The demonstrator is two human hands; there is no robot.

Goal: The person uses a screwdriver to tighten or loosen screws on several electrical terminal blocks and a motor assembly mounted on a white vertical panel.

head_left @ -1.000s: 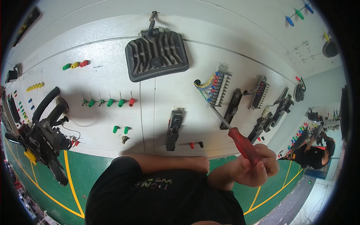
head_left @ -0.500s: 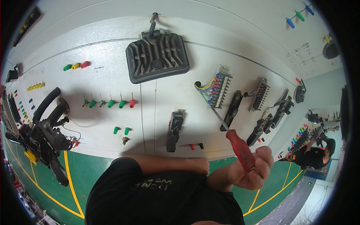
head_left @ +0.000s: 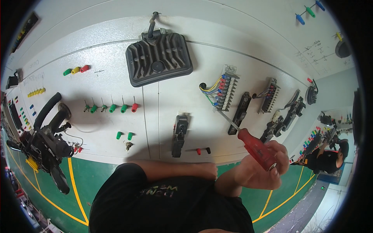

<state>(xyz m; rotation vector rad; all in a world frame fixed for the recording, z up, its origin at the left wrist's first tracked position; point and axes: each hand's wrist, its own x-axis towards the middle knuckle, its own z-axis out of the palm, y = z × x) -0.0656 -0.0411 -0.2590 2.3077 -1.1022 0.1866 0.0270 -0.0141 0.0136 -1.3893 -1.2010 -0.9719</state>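
Note:
My right hand (head_left: 251, 173) is closed around the red handle of a screwdriver (head_left: 255, 148). Its thin shaft slants up and left, and the tip meets the lower end of a terminal block (head_left: 227, 93) with blue and red wire lugs; whether it sits in a screw is too small to tell. Several coloured wires (head_left: 211, 88) run from that block into a hole in the white panel (head_left: 112, 50). Across my body lies my left forearm, its hand (head_left: 208, 171) closed in a fist in front of my shirt. Anything inside that fist is hidden.
A black ribbed lamp-like unit (head_left: 158, 58) is fixed above. Beside the terminal block are a black strip (head_left: 239, 113) and a second terminal block (head_left: 269, 96). Green and red sockets (head_left: 112, 108) line the panel. A handlebar assembly (head_left: 48, 143) juts out left; another person (head_left: 330, 157) works far right.
My right hand and the screwdriver handle have moved slightly right, and the grip has turned a little. The tip stays at the terminal block. My left fist keeps its place.

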